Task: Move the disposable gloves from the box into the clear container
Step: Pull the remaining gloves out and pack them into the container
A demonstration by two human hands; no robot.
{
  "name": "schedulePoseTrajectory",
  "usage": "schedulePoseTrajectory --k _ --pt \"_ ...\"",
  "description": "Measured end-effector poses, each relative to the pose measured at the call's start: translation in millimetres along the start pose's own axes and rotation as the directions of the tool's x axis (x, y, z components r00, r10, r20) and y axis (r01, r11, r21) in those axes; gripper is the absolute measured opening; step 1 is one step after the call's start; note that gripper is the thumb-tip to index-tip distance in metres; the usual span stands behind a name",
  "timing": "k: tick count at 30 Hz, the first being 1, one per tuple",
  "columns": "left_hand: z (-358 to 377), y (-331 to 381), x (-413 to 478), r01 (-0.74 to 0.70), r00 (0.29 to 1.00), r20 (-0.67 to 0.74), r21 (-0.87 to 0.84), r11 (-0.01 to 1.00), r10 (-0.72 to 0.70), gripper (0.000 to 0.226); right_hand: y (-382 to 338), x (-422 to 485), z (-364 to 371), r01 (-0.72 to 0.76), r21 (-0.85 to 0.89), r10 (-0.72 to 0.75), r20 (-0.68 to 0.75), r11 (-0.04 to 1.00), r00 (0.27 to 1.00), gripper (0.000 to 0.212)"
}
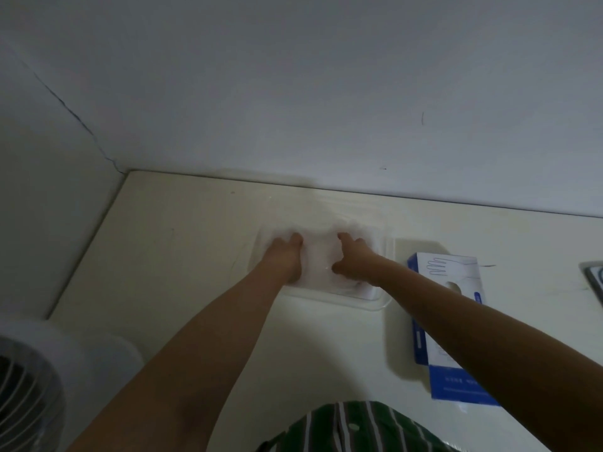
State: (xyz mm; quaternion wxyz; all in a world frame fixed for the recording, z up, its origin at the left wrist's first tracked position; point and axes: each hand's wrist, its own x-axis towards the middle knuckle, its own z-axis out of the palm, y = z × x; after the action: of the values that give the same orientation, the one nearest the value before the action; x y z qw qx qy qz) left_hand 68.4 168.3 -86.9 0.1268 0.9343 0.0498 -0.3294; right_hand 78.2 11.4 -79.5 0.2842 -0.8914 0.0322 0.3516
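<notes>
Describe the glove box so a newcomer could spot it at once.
Start at the cream table against the wall. Just right of the clear container at its middle, the glove box lies flat. It alone is blue and white, with a glove outline printed on top.

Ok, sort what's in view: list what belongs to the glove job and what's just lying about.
Job: gloves, clear container holding them, blue box, left hand and right hand on the gloves.
Lying about: fan, unidentifiable object at right edge.

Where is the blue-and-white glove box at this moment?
In the head view, the glove box lies on the pale table at the right, just beside the clear container and its right wall.
</notes>
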Motion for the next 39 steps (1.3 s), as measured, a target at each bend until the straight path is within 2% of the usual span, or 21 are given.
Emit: schedulePoseTrajectory --k 5,8,11,14,17,20,23,28,31,33,36,39 --pt "6.0 -2.9 7.4 0.017 1.0 0.025 0.042 0.999 -0.018 0.083 1.9 1.9 6.1 -0.121 0.021 0.115 0.17 0.992 0.979 0.105" --pt "5.3 -3.5 10.0 -0.003 0.998 0.055 0.049 0.999 0.0 0.071 2.1 4.8 7.7 -0.099 -0.069 0.109 0.169 0.993 0.98 0.106" --pt "2.1 -3.6 7.8 0.026 0.998 0.061 0.021 0.999 -0.027 0.08 -0.8 3.4 5.5 -0.065 -0.09 0.08 0.173 0.994 0.982 0.101" --pt "-2.6 -1.0 -0.2 -0.026 0.995 -0.094 0.006 1.0 0.026 0.067 -5.1 -5.3 -5.2 0.159 -0.252 -0.163 0.005 0.955 0.987 0.07" --pt "-12.7 15.3 -18.7 -0.067 0.919 -0.393 -0.079 0.995 0.03 0.046 -7.8 -27.3 -27.7 0.385 -0.191 -0.423 -0.232 0.903 0.876 0.033" --pt "-20.1 44.4 -35.1 -0.186 0.78 -0.622 -0.14 0.973 0.06 0.027 4.8 -44.7 -52.9 0.458 -0.113 -0.459 -0.427 0.882 0.779 0.02" --pt "-20.0 81.4 -49.1 -0.32 0.733 -0.669 -0.18 0.93 0.123 0.02 35.0 -55.1 -73.9 0.406 -0.072 -0.38 -0.526 0.911 0.761 0.018" --pt "1.8 146.9 -73.5 -0.547 0.733 -0.571 -0.171 0.819 0.37 0.008 101.7 -76.0 -83.3 0.203 -0.113 -0.232 -0.491 0.973 0.84 0.018" --pt "26.1 177.5 -78.6 -0.576 0.775 -0.397 -0.124 0.808 0.492 0.01 140.9 -87.5 -74.9 0.03 -0.161 -0.094 -0.407 0.987 0.909 0.022" --pt "44.1 187.8 -77.7 -0.554 0.815 -0.263 -0.092 0.827 0.516 0.017 157.1 -93.5 -65.4 -0.028 -0.221 -0.051 -0.345 0.975 0.937 0.019" --pt "69.4 189.5 -73.9 -0.505 0.853 -0.153 -0.007 0.863 0.498 0.015 166.1 -97.6 -51.2 -0.077 -0.361 -0.034 -0.293 0.929 0.955 0.013" --pt "91.5 187.3 -71.9 -0.46 0.881 -0.102 0.044 0.887 0.462 0.007 176.4 -93.1 -37.2 -0.068 -0.483 -0.1 -0.313 0.873 0.944 0.026"
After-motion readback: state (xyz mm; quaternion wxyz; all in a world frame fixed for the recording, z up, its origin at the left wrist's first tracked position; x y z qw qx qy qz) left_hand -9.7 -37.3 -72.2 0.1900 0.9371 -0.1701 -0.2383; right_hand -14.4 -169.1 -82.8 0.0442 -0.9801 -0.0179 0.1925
